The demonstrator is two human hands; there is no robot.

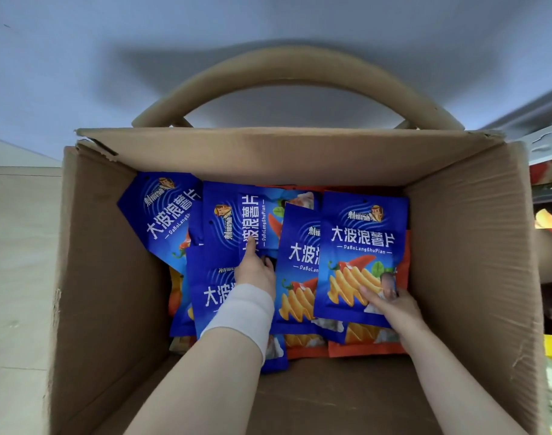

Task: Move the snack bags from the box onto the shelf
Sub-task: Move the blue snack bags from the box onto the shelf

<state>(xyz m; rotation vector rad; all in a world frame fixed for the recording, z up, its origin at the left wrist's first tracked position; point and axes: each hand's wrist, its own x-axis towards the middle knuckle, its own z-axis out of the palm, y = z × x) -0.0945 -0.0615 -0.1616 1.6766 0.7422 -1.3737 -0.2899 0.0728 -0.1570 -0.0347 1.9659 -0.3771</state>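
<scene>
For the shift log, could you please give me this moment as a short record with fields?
container: open cardboard box
contents: overlapping blue chip bags; orange bags beneath them
left hand: forefinger lies on the sideways blue bag; grip unclear
right hand: pinches the lower corner of the rightmost blue bag
left wrist: white wrap
shelf: at the right edge, with coloured packs
progress: many bags in the box
</scene>
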